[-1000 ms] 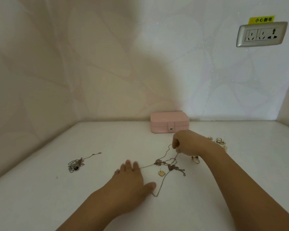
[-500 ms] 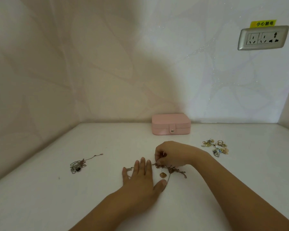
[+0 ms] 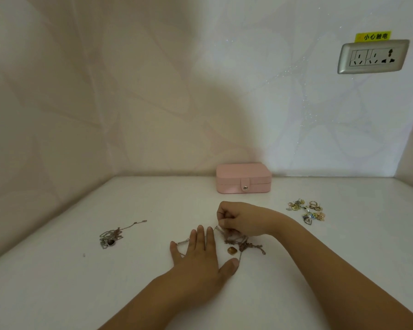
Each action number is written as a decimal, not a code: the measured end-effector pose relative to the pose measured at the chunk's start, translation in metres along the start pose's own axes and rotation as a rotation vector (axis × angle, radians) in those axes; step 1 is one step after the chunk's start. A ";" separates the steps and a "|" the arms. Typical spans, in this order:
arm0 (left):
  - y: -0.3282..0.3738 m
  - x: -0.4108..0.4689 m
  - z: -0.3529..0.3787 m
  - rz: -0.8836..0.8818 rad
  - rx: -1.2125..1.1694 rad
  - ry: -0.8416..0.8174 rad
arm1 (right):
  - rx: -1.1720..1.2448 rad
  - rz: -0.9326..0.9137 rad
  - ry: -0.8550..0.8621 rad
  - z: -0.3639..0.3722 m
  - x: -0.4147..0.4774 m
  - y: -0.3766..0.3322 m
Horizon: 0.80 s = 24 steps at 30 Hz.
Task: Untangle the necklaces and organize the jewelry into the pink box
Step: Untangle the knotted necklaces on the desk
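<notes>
Right hand [image 3: 239, 220] drops from raised pull down onto knot; left hand [image 3: 198, 256] slides forward over chain.
- Tangled rose-gold necklaces [image 3: 242, 244]: on white table [image 3: 57, 294], mid-front, well short of pink box [image 3: 243, 178], which sits snapped closed at back wall.
- Right fingers curled, pinching strand at top of knot.
- Left fingers straight and flat, pinning chain.
- Step: untangling, early.
- Next move likely needs gentle tease with left hand as anchor.
- Pinched strand too thin to trace; chain count unclear.
- Silver necklace tangle [image 3: 110, 236] left, earring pile [image 3: 306, 210] right, both apart from hands.
</notes>
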<state>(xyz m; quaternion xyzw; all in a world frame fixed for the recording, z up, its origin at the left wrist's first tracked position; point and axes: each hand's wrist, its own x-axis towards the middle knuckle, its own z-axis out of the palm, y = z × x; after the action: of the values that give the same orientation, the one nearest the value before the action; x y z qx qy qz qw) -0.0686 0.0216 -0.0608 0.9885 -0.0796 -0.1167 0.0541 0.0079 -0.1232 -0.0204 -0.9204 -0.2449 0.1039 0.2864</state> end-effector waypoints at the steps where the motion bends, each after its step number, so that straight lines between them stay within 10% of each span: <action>1: 0.000 0.000 -0.001 -0.011 -0.001 -0.005 | -0.023 -0.008 0.023 0.000 0.000 0.001; 11: -0.008 0.000 -0.010 -0.071 -0.077 -0.008 | -0.059 -0.100 0.152 -0.010 -0.003 0.005; 24: -0.029 0.029 -0.018 0.159 -0.662 0.431 | -0.004 -0.148 0.242 -0.005 -0.001 -0.001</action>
<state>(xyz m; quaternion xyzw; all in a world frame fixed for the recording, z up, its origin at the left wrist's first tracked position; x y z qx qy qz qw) -0.0327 0.0470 -0.0533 0.9103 -0.1008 0.0783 0.3939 0.0087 -0.1255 -0.0159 -0.9062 -0.2761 -0.0300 0.3188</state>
